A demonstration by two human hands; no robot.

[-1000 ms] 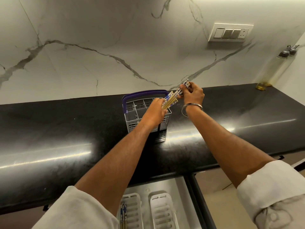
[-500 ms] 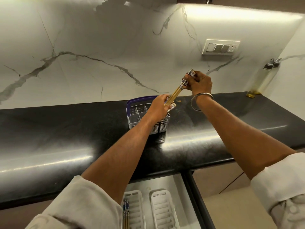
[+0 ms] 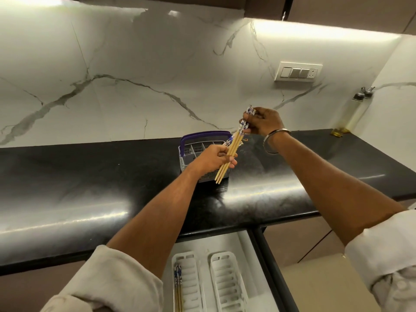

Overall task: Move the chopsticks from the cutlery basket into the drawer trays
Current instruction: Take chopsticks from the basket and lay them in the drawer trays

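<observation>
1. Drawer trays (image 3: 227, 282) lie nearest me, two white slotted ones side by side in the open drawer (image 3: 252, 248) below the worktop edge; the left tray already holds a pair of chopsticks (image 3: 177, 287), pale wood with blue-and-white patterned tops.
2. My forearms reach out over the black worktop (image 3: 90, 190), cream sleeves (image 3: 108, 282) rolled back.
3. My left hand (image 3: 213, 159) has its grip curled round the lower part of a bundle of chopsticks (image 3: 234, 147), thumb across the front; the bare tapered tips stick out below my fingers.
4. The bundle slants up and to the right, lifted clear above the cutlery basket (image 3: 198, 143), with blue-and-white patterned upper ends.
5. My right hand (image 3: 264, 123), a metal bangle (image 3: 273, 140) on the wrist, pinches those patterned ends between fingertips and thumb, higher than the left hand.
6. The grey basket with its purple handle stands on the worktop just behind my left hand, partly hidden by it.
7. Farther back rise the marble wall (image 3: 135, 86), a switch plate (image 3: 298, 72) and an oil bottle (image 3: 351, 113) in the right corner.
</observation>
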